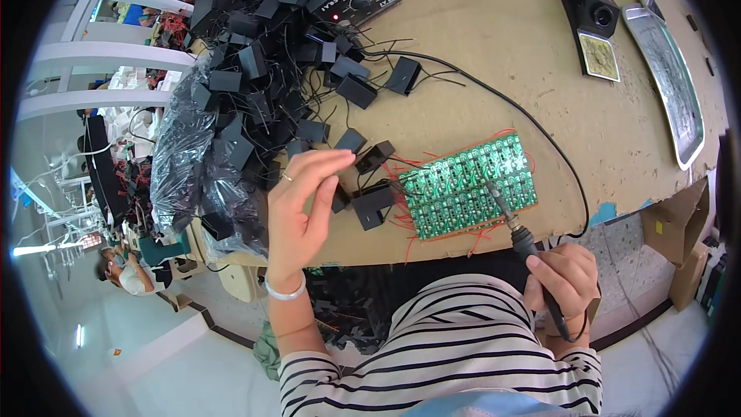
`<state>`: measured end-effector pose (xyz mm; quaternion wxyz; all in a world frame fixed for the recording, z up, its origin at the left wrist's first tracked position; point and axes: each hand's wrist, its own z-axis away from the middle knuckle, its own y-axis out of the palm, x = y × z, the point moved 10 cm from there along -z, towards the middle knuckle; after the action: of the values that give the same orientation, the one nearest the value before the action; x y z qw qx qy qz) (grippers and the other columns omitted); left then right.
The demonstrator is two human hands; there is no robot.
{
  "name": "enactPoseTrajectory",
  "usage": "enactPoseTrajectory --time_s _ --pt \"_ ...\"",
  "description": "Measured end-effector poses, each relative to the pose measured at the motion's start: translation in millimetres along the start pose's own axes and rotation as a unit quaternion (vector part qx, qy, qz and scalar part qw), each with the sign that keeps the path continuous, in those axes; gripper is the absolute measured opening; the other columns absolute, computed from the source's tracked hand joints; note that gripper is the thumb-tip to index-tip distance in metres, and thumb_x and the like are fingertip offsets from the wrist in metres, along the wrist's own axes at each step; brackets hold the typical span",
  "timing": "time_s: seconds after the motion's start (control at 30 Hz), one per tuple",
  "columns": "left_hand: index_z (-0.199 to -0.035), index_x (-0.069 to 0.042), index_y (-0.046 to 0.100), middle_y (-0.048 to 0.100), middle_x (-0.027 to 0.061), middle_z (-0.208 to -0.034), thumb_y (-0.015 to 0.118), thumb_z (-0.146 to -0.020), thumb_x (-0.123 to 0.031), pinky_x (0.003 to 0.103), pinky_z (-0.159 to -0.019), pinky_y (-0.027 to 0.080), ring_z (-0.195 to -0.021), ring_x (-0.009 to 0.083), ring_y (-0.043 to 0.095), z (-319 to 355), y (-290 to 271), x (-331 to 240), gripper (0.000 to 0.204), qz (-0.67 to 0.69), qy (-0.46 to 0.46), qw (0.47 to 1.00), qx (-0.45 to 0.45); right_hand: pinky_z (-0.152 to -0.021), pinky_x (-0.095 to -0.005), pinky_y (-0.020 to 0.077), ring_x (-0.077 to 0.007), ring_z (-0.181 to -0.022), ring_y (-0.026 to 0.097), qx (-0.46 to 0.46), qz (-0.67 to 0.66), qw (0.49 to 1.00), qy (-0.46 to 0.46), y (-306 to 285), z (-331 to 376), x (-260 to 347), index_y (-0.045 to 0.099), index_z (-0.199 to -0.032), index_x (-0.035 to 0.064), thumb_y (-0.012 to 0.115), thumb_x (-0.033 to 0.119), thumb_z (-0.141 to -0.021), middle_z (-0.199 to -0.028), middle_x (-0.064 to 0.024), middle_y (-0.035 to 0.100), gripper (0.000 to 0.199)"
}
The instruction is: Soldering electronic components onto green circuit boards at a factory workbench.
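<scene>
My right hand (567, 282) is closed around the dark handle of a soldering iron (523, 241). Its metal tip reaches over a panel of green circuit boards (455, 185) lying on the table, with red wires sticking out around its edges. Whether the tip touches the panel I cannot tell. To the left, my left hand (299, 205) is raised with fingers stretched out and the thumb a little apart. Its fingertips are close to a small black box-shaped part (376, 157) with black leads. Another black part (373, 205) lies between that hand and the panel.
A large heap of black wired parts (255, 62) and a clear plastic bag (181, 154) cover the table's left. Behind stands a black soldering station (359, 0), its cable (532, 120) curving rightward. An iron stand (590, 11) and metal tray (664, 77) are at right.
</scene>
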<state>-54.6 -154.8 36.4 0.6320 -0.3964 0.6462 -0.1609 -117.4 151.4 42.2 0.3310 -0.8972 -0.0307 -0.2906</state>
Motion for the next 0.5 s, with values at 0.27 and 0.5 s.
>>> enactPoseTrajectory --time_s 0.27,0.5 --pt "-0.104 0.0 0.078 0.075 0.014 -0.111 0.072 -0.078 0.013 0.032 -0.082 0.056 -0.102 0.0264 0.071 19 23 -14 0.029 -0.016 0.141 0.99 -0.002 -0.05 -0.03 0.0515 -0.0179 -0.057 0.062 0.018 -0.027 0.999 -0.018 7 -7 9 0.073 -0.096 0.0023 0.073 -0.005 -0.068 -0.08 -0.0063 0.066 0.029" --pt "-0.109 -0.008 0.079 0.06 0.0049 -0.094 0.074 -0.076 0.013 0.028 -0.063 0.05 -0.072 0.0159 0.061 1 55 -31 0.039 0.033 0.142 0.989 0.016 -0.053 -0.0307 0.0527 -0.0187 -0.058 0.062 0.036 -0.052 0.998 0.008 20 -3 1 0.074 -0.098 0.0041 0.074 -0.005 -0.065 -0.078 -0.0047 0.065 0.035"
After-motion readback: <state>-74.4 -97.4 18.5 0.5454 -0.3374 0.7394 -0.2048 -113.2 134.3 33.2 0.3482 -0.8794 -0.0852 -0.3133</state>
